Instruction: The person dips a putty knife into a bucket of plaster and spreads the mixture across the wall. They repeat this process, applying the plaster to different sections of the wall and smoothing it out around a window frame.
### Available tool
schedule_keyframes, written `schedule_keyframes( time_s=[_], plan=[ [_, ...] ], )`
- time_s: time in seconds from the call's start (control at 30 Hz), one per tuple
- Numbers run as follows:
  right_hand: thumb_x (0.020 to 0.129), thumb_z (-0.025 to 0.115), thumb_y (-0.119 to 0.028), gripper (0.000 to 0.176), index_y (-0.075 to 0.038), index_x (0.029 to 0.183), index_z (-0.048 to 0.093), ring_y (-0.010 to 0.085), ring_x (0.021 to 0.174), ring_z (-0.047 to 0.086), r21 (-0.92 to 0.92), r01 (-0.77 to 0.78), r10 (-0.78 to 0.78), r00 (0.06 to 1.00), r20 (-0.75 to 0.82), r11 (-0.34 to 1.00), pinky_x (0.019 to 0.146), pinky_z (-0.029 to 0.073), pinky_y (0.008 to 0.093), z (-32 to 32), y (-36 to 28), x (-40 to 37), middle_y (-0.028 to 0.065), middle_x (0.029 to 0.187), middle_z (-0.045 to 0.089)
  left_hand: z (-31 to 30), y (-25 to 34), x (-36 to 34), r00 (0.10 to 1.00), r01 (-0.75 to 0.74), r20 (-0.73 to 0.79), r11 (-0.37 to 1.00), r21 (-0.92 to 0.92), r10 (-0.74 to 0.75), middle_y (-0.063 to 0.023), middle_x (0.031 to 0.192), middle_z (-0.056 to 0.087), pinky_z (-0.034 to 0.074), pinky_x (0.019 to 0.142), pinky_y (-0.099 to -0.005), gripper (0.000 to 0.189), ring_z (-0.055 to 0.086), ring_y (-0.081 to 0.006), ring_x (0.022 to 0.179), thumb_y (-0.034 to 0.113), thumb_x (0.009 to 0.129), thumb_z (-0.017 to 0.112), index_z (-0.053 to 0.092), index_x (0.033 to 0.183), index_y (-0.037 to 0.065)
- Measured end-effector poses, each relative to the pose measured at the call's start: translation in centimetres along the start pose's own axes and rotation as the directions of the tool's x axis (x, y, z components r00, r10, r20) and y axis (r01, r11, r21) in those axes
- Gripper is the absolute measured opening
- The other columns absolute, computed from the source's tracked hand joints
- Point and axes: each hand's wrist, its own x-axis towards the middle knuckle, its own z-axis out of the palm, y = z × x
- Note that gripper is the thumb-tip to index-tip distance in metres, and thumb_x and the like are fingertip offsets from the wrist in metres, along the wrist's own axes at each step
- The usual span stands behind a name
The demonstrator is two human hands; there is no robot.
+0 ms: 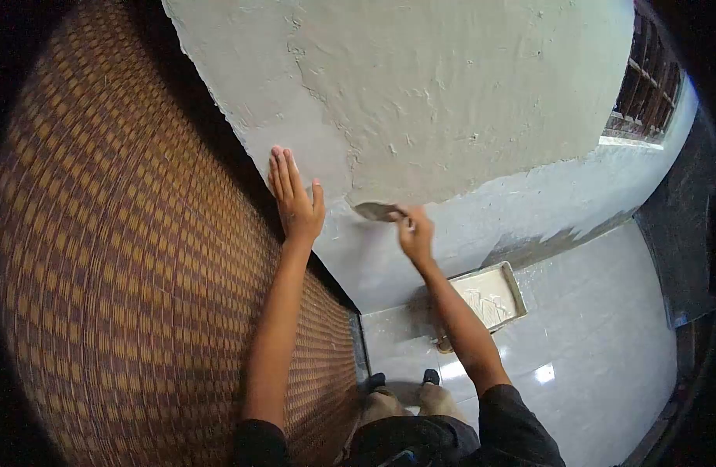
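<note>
My left hand (297, 198) lies flat against the smooth pale wall (295, 117) near its left edge, fingers stretched upward and holding nothing. To its right, my right hand (415, 232) is closed round the handle of a trowel (376, 211), slightly blurred. The trowel's dark blade points left and meets the wall at the lower edge of a patch of wet greenish-grey plaster (428, 101). Ridges and small lumps show in the plaster. Below my right forearm, a rectangular tray (516, 289) of creamy plaster rests on the floor.
A woven brown wall or mat (140, 257) fills the left side. Glossy grey tiles (583, 335) cover the floor. A barred window (648, 78) is at the upper right, with dark sheeting (680, 226) below it. My feet stand at the bottom centre.
</note>
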Motion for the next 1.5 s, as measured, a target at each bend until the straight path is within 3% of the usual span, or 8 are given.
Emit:
schedule_keyframes(
  time_s=[0.13, 0.37, 0.7, 0.9, 1.07, 1.23, 1.4, 1.5],
  plan=[
    [0.077, 0.068, -0.002, 0.022, -0.009, 0.098, 0.071, 0.0281, 0.075, 0.059, -0.076, 0.131, -0.133, 0.991, -0.024, 0.988, 0.071, 0.045, 0.0359, 1.6, -0.8, 1.9, 0.0114, 0.083, 0.068, -0.3, 0.2, 0.2, 0.999, -0.029, -0.015, 0.999, -0.018, 0.029, -0.0226, 0.155, 0.013, 0.012, 0.116, -0.0492, 0.075, 0.014, -0.0376, 0.144, 0.013, 0.086, 0.053, 0.016, 0.149, -0.002],
    [0.092, 0.063, -0.012, 0.02, 0.004, 0.102, 0.065, 0.0138, 0.079, 0.06, 0.156, -0.249, 0.293, 0.774, -0.561, 0.956, 0.072, 0.048, 0.0266, -9.2, 1.6, 6.4, 0.0075, 0.089, 0.067, -0.2, 0.2, 0.0, 1.0, -0.001, 0.019, 1.0, 0.004, 0.001, -0.0223, 0.156, 0.013, 0.012, 0.116, -0.0483, 0.075, 0.014, -0.037, 0.144, 0.013, 0.086, 0.052, 0.015, 0.149, -0.003],
    [0.08, 0.074, -0.008, 0.021, -0.007, 0.101, 0.071, 0.0189, 0.072, 0.059, -0.061, -0.037, 0.042, 0.996, 0.084, 0.997, 0.063, 0.044, 0.0289, -1.2, 0.6, 1.8, 0.0109, 0.085, 0.068, 0.2, 0.1, -0.1, 1.0, -0.013, -0.021, 1.0, -0.011, 0.012, -0.0219, 0.156, 0.014, 0.011, 0.116, -0.0479, 0.073, 0.012, -0.0362, 0.144, 0.012, 0.087, 0.051, 0.015, 0.149, -0.003],
    [0.089, 0.067, -0.015, 0.024, 0.002, 0.106, 0.066, 0.0134, 0.076, 0.06, 0.13, -0.295, 0.322, 0.877, -0.357, 0.947, 0.065, 0.047, 0.0264, -6.0, 5.3, 3.1, 0.009, 0.093, 0.067, -0.1, 0.0, -0.3, 1.0, 0.019, 0.022, 1.0, -0.023, -0.018, -0.0213, 0.156, 0.015, 0.012, 0.116, -0.049, 0.072, 0.014, -0.0364, 0.144, 0.012, 0.087, 0.051, 0.016, 0.15, 0.0],
    [0.089, 0.067, -0.009, 0.015, 0.002, 0.1, 0.067, 0.008, 0.07, 0.053, 0.087, -0.237, 0.249, 0.952, -0.18, 0.968, 0.061, 0.042, 0.0239, -4.9, 3.6, 1.3, 0.0017, 0.08, 0.064, 0.5, 0.4, -0.4, 0.999, 0.042, -0.023, 0.999, -0.03, -0.043, -0.0205, 0.156, 0.014, 0.012, 0.116, -0.0493, 0.072, 0.014, -0.036, 0.144, 0.013, 0.087, 0.05, 0.016, 0.15, 0.001],
    [0.081, 0.071, -0.007, 0.014, -0.004, 0.095, 0.07, 0.0258, 0.077, 0.06, -0.03, 0.044, -0.042, 0.997, 0.063, 0.999, 0.072, 0.046, 0.0347, -0.4, 1.5, 0.2, 0.012, 0.086, 0.068, 0.5, 0.3, -0.3, 0.998, 0.042, -0.041, 0.999, -0.016, -0.042, -0.0203, 0.156, 0.014, 0.012, 0.115, -0.0501, 0.073, 0.014, -0.0361, 0.144, 0.014, 0.088, 0.051, 0.016, 0.15, 0.001],
    [0.092, 0.063, -0.013, 0.023, 0.003, 0.107, 0.065, 0.0138, 0.077, 0.057, 0.123, -0.302, 0.321, 0.798, -0.51, 0.945, 0.069, 0.046, 0.027, -5.6, 2.4, 2.5, 0.0063, 0.087, 0.065, -0.3, 0.1, -0.3, 0.998, 0.046, 0.035, 0.999, -0.026, -0.045, -0.022, 0.156, 0.011, 0.008, 0.116, -0.0494, 0.071, 0.009, -0.0381, 0.145, 0.015, 0.09, 0.049, 0.014, 0.15, 0.0],
    [0.091, 0.062, -0.007, 0.017, 0.004, 0.105, 0.063, 0.0121, 0.078, 0.057, 0.219, -0.267, 0.333, 0.867, -0.371, 0.939, 0.07, 0.047, 0.0263, -6.9, 1.0, 2.0, 0.0048, 0.089, 0.065, 0.2, 0.2, -0.4, 0.999, 0.046, 0.012, 0.999, -0.024, -0.046, -0.0219, 0.156, 0.011, 0.009, 0.116, -0.0495, 0.071, 0.009, -0.0381, 0.145, 0.015, 0.09, 0.05, 0.014, 0.15, 0.0]
  ],
)
